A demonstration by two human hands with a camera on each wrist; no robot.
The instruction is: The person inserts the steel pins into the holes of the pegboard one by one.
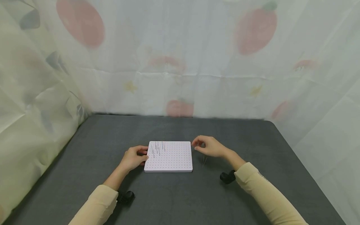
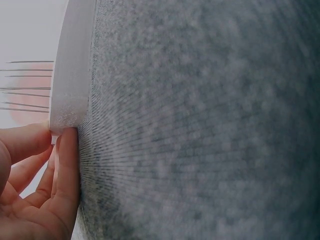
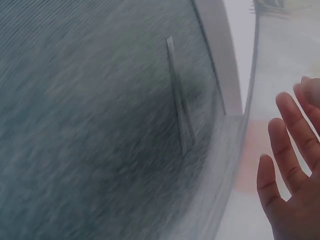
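A white board [image 1: 177,157] with rows of small holes lies on the dark table. Several thin metal pins [image 1: 158,150] stand upright in its far left part; in the left wrist view the pins [image 2: 30,90] stick out of its top face. My left hand [image 1: 134,158] holds the board's left edge, thumb on the upper edge and fingers against the side. Just off the far right corner of the board is my right hand [image 1: 209,146], raised, with thumb and forefinger bent toward each other and no object showing between them. Below it, two loose pins [image 3: 177,100] lie on the table.
The dark grey tabletop [image 1: 174,200] spreads around the board. Behind it hangs a pale curtain [image 1: 180,87] with fruit prints, and more curtain [image 1: 33,125] drapes along the left side. Black wrist devices [image 1: 227,177] sit under both forearms.
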